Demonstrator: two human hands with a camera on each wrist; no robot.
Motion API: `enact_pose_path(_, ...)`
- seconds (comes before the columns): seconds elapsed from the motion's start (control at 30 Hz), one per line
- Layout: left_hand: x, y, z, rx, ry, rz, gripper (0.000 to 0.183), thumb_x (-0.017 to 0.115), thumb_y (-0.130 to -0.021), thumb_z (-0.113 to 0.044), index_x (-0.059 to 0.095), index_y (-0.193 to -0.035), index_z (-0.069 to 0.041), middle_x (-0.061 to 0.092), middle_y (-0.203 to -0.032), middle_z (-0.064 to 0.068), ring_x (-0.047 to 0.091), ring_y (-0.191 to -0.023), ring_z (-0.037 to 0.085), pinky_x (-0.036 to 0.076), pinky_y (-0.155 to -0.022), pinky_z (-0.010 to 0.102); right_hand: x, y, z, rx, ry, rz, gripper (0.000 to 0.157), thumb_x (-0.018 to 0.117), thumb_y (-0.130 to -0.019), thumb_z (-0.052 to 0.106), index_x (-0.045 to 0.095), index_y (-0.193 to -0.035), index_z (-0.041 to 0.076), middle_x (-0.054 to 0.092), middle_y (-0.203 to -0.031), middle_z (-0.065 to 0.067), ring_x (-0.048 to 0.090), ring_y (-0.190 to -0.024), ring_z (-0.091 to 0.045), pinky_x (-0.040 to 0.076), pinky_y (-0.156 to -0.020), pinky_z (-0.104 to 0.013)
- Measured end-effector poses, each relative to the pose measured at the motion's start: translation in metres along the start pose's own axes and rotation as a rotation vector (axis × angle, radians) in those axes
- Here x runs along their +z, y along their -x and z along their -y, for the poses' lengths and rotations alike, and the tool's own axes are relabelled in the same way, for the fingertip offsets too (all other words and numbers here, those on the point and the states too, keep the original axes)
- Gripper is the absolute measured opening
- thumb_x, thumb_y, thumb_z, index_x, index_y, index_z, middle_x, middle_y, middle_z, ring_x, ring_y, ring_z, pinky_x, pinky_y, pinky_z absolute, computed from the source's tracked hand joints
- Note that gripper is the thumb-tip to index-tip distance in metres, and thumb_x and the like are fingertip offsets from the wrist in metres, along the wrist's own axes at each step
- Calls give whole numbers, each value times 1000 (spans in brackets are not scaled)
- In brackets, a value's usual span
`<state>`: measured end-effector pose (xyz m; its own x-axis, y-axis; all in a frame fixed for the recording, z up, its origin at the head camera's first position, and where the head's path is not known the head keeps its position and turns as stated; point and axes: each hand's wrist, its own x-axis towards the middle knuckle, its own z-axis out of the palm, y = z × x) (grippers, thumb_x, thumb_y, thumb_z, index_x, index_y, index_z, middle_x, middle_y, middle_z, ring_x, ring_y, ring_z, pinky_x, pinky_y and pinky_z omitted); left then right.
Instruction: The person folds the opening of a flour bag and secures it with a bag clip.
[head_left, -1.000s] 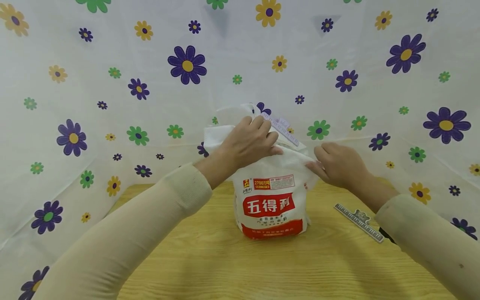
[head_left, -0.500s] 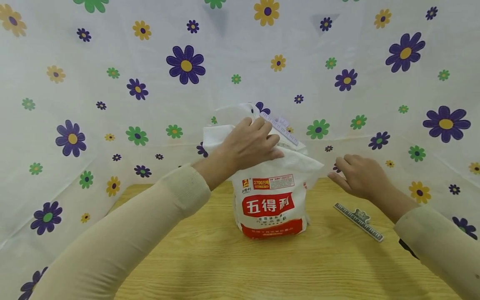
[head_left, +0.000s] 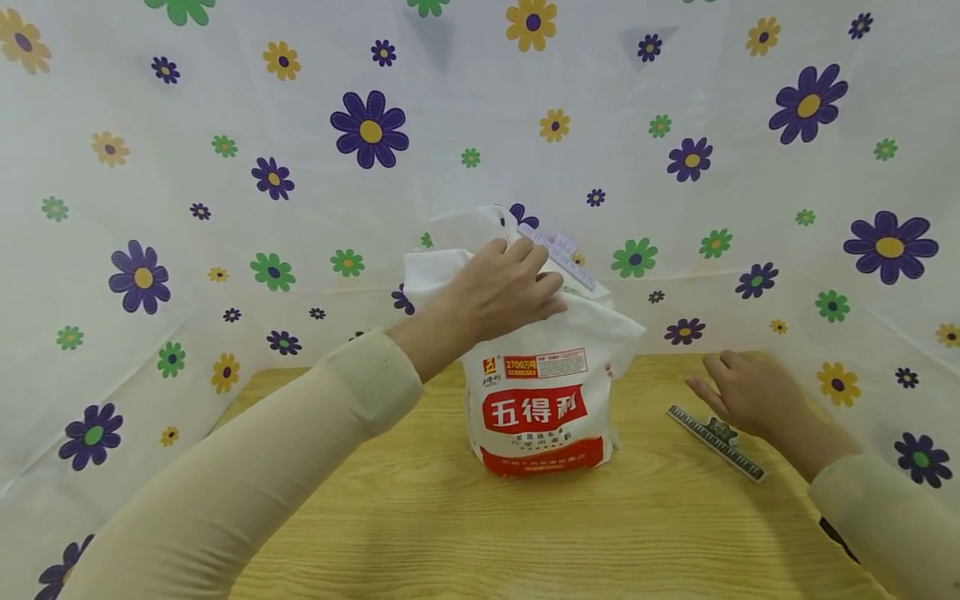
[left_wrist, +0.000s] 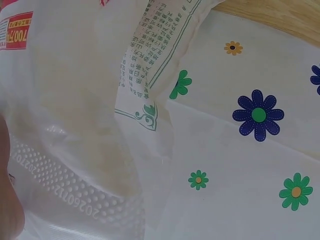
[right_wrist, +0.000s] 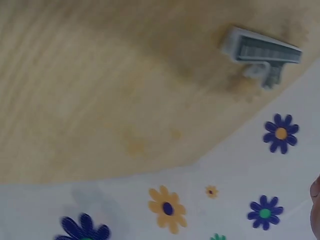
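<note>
A white flour bag point(head_left: 536, 408) with red printed bands stands upright on the table. My left hand point(head_left: 502, 287) grips its folded top edge, fingers curled over it. Behind those knuckles a pale purple sealing clip point(head_left: 558, 256) lies along the bag's top; its left end is partly hidden. The left wrist view shows the bag's clear seam point(left_wrist: 75, 185) up close. To the right, my right hand point(head_left: 757, 396) hovers with loosely bent fingers, holding nothing. Just below it on the table lies a dark-and-silver sealing clip point(head_left: 716, 443) with a bear-shaped tab, also in the right wrist view point(right_wrist: 265, 52).
The wooden table point(head_left: 420, 533) spreads in front of the bag and to both sides. A white cloth point(head_left: 450, 100) with printed flowers hangs behind and along the sides. The bag's loose right corner point(head_left: 630, 329) sticks out to the right.
My right hand has let go of the bag's right corner and moved right and down, close to the dark-and-silver clip. My left hand keeps its grip in place.
</note>
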<state>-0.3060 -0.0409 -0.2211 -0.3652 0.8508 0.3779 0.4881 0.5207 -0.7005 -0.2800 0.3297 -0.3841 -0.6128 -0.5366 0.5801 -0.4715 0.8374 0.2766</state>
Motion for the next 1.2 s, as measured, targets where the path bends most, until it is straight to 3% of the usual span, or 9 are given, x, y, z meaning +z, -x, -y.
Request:
enact_pose_path(0.1, 1, 1, 1, 15, -9, -20, 36, 40, -106, -45, 63, -102, -18, 63, -93, 2, 56, -80, 17, 50, -72, 27, 8, 15, 1, 89, -15, 154, 39, 55, -100, 40, 52, -85, 4, 50, -66, -4, 44, -53, -15, 38, -48, -30)
enact_pose_path(0.23, 4, 2, 2, 29, -17, -58, 36, 41, -106, -45, 63, -101, -17, 63, -91, 1, 55, -78, 16, 50, -71, 25, 20, 37, 1, 188, -74, 386, 35, 57, -100, 37, 55, -95, 2, 56, -77, -8, 54, -63, -20, 47, -53, -37)
enact_pose_path(0.4, 3, 1, 2, 36, -9, -82, 35, 42, -106, -44, 64, -100, -17, 64, -91, 2, 55, -76, 16, 48, -69, 25, 31, 52, -3, 229, -214, 521, 29, 58, -100, 34, 55, -93, 6, 54, -80, -4, 49, -66, -15, 43, -57, -35)
enact_pose_path(0.7, 3, 2, 1, 31, -8, -81, 36, 42, -106, -45, 64, -100, -17, 63, -90, 1, 54, -75, 15, 47, -68, 24, 26, 44, -4, 234, -314, 584, 31, 57, -101, 36, 52, -95, 5, 54, -80, -3, 47, -67, -14, 42, -59, -34)
enact_pose_path(0.93, 6, 3, 1, 33, -22, -83, 36, 42, -106, -45, 64, -99, -17, 63, -90, 1, 54, -75, 15, 48, -69, 24, 23, 29, -5, 204, -392, 521, 20, 65, -97, 20, 51, -93, 6, 52, -74, 1, 41, -61, -9, 37, -55, -28)
enact_pose_path(1.1, 6, 2, 1, 32, -27, -102, 35, 45, -105, -45, 64, -97, -16, 63, -89, 2, 55, -75, 16, 49, -69, 26, 13, 10, -9, 244, -409, 479, 37, 68, -94, 17, 52, -117, -7, 65, -83, -12, 60, -66, -20, 50, -59, -38)
enact_pose_path(1.2, 6, 2, 0, 36, -27, -112, 35, 47, -104, -45, 64, -96, -15, 63, -87, 3, 55, -75, 17, 49, -68, 27, 2, -6, -11, 225, -360, 435, 42, 69, -93, 17, 55, -122, -10, 68, -94, -21, 67, -79, -30, 55, -69, -47)
